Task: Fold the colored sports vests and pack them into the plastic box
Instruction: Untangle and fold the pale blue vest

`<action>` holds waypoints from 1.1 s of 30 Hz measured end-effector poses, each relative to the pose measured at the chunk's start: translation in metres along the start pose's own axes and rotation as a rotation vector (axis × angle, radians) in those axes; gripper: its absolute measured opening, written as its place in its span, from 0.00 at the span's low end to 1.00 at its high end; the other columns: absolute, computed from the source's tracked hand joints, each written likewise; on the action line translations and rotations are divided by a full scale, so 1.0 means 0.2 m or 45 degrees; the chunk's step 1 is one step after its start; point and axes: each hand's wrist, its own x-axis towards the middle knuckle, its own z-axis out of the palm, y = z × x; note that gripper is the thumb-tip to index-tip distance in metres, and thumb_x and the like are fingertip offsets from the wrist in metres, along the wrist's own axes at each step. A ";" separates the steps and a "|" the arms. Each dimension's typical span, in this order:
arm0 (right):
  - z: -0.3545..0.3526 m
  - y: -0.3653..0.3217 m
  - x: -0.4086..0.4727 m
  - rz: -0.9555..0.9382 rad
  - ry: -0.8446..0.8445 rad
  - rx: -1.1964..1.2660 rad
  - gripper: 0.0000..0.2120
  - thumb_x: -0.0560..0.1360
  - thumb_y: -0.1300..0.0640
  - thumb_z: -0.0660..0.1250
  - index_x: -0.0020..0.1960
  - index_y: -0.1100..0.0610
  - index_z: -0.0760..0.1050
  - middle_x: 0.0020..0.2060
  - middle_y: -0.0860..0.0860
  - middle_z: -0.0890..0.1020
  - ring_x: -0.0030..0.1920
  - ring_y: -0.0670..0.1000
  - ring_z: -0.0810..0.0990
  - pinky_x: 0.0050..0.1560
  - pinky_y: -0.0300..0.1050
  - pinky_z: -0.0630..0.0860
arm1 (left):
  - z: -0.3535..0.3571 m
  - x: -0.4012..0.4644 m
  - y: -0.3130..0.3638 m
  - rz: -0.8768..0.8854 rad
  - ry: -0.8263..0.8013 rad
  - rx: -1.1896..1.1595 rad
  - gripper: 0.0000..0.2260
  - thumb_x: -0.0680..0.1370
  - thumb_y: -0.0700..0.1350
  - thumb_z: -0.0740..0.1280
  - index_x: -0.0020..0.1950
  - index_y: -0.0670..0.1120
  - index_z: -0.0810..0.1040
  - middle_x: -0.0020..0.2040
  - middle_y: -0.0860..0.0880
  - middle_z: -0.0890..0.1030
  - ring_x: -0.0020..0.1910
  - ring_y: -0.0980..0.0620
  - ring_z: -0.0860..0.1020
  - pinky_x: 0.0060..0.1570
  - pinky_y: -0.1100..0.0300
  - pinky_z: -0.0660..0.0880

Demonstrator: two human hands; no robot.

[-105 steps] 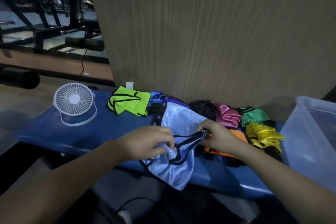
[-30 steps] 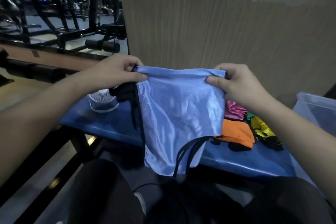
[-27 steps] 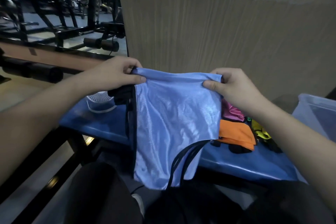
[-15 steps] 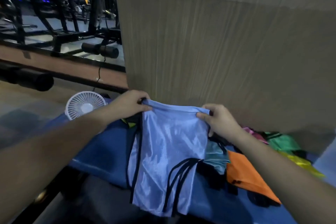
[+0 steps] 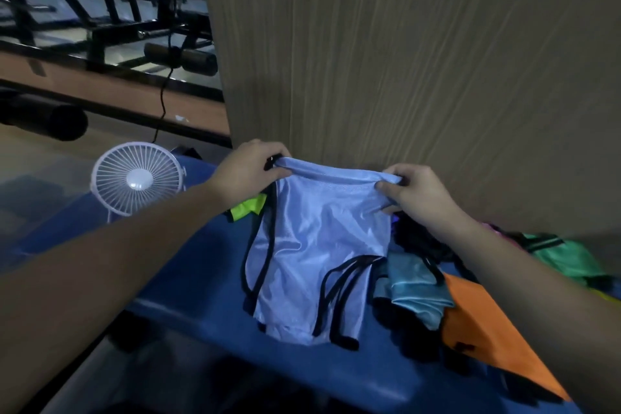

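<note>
A light blue vest (image 5: 319,239) with black trim lies spread down the blue padded bench (image 5: 201,296), its lower end hanging over the front edge. My left hand (image 5: 248,171) grips its top left corner and my right hand (image 5: 413,191) grips the top right corner, holding the top hem stretched near the wall. Other vests lie around it: a neon green one (image 5: 247,208) under my left wrist, a teal one (image 5: 413,286), an orange one (image 5: 484,333), a black one (image 5: 416,242) and a green one (image 5: 568,255). The plastic box is out of view.
A small white desk fan (image 5: 137,178) stands on the bench's left end with a black cable running up behind it. A wooden panel wall (image 5: 420,60) rises right behind the bench. Gym machines (image 5: 111,20) fill the far left.
I have lowered the light blue vest from mid-air onto the bench, toward the wall. Both hands keep hold of its top corners. The view has tilted down and left, so the box is gone from sight.
</note>
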 end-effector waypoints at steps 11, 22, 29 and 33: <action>0.08 0.07 -0.62 -0.665 -0.161 -0.591 0.05 0.72 0.61 0.68 0.45 0.52 0.78 0.42 0.43 0.77 0.43 0.45 0.78 0.45 0.39 0.72 | 0.01 -0.66 0.06 0.483 0.066 0.307 0.05 0.75 0.45 0.66 0.48 0.46 0.79 0.48 0.52 0.80 0.49 0.51 0.74 0.49 0.58 0.71; 0.18 0.14 -0.78 -0.606 -0.545 -1.061 0.20 0.75 0.35 0.57 0.49 0.47 0.79 0.44 0.43 0.78 0.48 0.48 0.77 0.61 0.43 0.67 | 0.06 -0.88 0.06 0.533 -0.107 0.167 0.10 0.79 0.56 0.67 0.43 0.52 0.81 0.46 0.58 0.78 0.44 0.54 0.75 0.46 0.56 0.71; 0.29 0.09 -0.62 -0.510 -0.383 -1.100 0.36 0.75 0.34 0.48 0.72 0.56 0.70 0.70 0.53 0.74 0.70 0.56 0.71 0.75 0.51 0.59 | 0.21 -0.64 0.12 0.363 -0.178 0.245 0.21 0.82 0.58 0.56 0.71 0.50 0.74 0.73 0.54 0.71 0.75 0.53 0.66 0.74 0.56 0.60; 0.42 0.17 -0.60 -0.473 -0.492 -1.253 0.46 0.73 0.28 0.45 0.78 0.61 0.63 0.77 0.59 0.65 0.77 0.61 0.64 0.76 0.57 0.58 | 0.34 -0.56 0.05 0.326 -0.493 0.437 0.36 0.77 0.70 0.44 0.81 0.55 0.55 0.82 0.56 0.52 0.81 0.56 0.47 0.79 0.56 0.44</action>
